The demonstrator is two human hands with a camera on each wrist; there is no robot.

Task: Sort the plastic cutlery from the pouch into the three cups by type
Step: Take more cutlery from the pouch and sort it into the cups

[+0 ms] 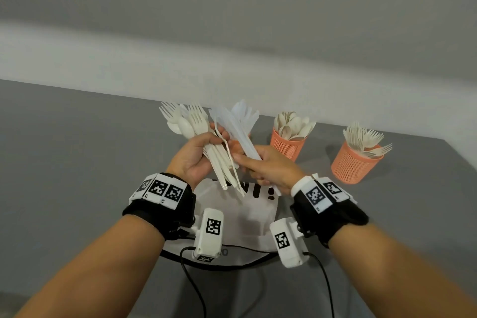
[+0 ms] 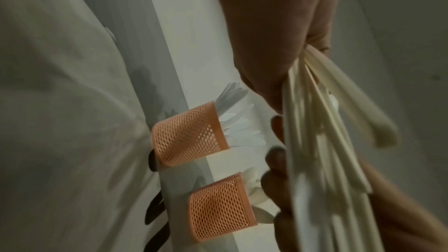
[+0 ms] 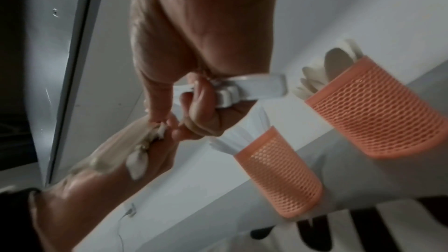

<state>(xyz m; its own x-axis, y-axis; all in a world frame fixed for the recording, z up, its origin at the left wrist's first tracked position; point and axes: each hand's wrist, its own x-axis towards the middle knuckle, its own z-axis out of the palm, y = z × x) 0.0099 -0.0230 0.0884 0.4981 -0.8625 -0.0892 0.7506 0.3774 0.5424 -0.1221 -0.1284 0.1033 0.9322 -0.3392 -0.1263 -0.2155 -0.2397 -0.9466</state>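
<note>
My left hand (image 1: 196, 162) grips a mixed bundle of cream forks and spoons (image 1: 192, 124) by the handles (image 2: 327, 141), heads up, above the pouch. My right hand (image 1: 268, 165) holds a sheaf of white knives (image 1: 238, 124) in its curled fingers (image 3: 203, 106); its forefinger reaches across to touch the cream bundle (image 3: 145, 147). Three orange mesh cups stand behind. The knife cup (image 3: 278, 175) is mostly hidden by my hands in the head view. The spoon cup (image 1: 287, 146) is in the middle and the fork cup (image 1: 355, 162) at the right.
The white pouch (image 1: 240, 217) with black lettering lies flat on the grey table (image 1: 77, 162) under my wrists. Black cables (image 1: 196, 289) run from the wrist cameras toward me. A pale wall rises right behind the cups.
</note>
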